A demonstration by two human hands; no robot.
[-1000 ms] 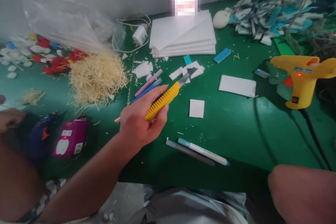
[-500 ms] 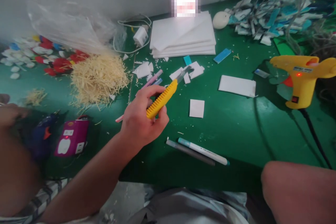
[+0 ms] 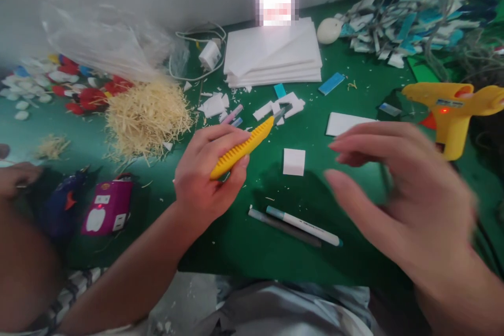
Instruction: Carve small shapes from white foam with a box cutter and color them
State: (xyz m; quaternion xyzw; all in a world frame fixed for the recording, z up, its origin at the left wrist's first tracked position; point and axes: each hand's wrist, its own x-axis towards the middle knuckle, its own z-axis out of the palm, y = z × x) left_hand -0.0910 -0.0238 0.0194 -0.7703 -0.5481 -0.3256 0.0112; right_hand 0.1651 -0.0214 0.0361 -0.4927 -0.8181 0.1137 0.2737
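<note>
My left hand [image 3: 208, 176] is wrapped round the handle of a yellow utility knife [image 3: 246, 147]. The knife's blade points away and to the right, above white foam scraps [image 3: 263, 111]. My right hand [image 3: 401, 189] hangs over the right side of the table, thumb and fingers apart, with nothing held. It partly covers a white foam rectangle [image 3: 346, 122]. Between the two hands lies a small white foam square [image 3: 294, 161]. Nearer me are a white and teal marker [image 3: 305, 226] and a grey pen-like stick [image 3: 275, 223].
A yellow glue gun [image 3: 452, 110] with a lit red light stands at right. White foam sheets [image 3: 271, 55] are stacked at the back. On the left are a straw heap [image 3: 147, 118], a magenta power block [image 3: 107, 207] and another person's hand [image 3: 19, 176]. Strips and cords [image 3: 409, 16] pile up back right.
My right hand has come up from the lower right edge over the table, with its fingers apart. My left hand has shifted slightly, and the knife has tilted a little flatter.
</note>
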